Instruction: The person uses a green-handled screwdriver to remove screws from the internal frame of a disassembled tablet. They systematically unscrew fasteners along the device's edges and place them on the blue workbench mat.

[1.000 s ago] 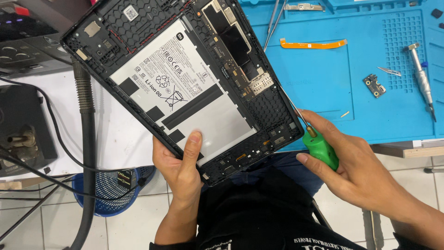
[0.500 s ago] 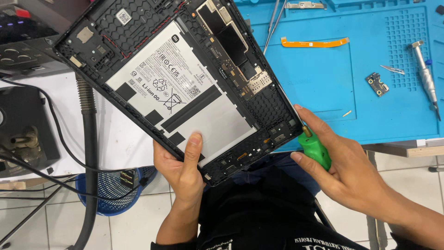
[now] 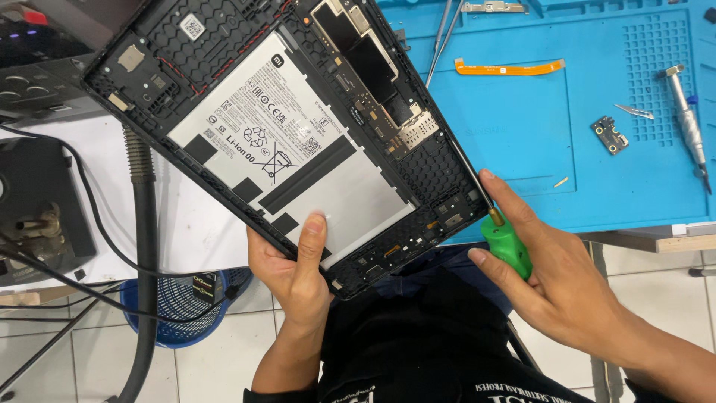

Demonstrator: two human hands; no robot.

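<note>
Tablet (image 3: 298, 142) long axis diagonal, upper-left to lower-right.

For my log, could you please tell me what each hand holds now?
Left hand: closed on the opened tablet.
Right hand: closed on the green-handled screwdriver.

A blue mat (image 3: 537, 157) bears an orange ribbon cable (image 3: 509, 68), a small circuit board (image 3: 610, 135) and tweezers (image 3: 440, 33).
</note>
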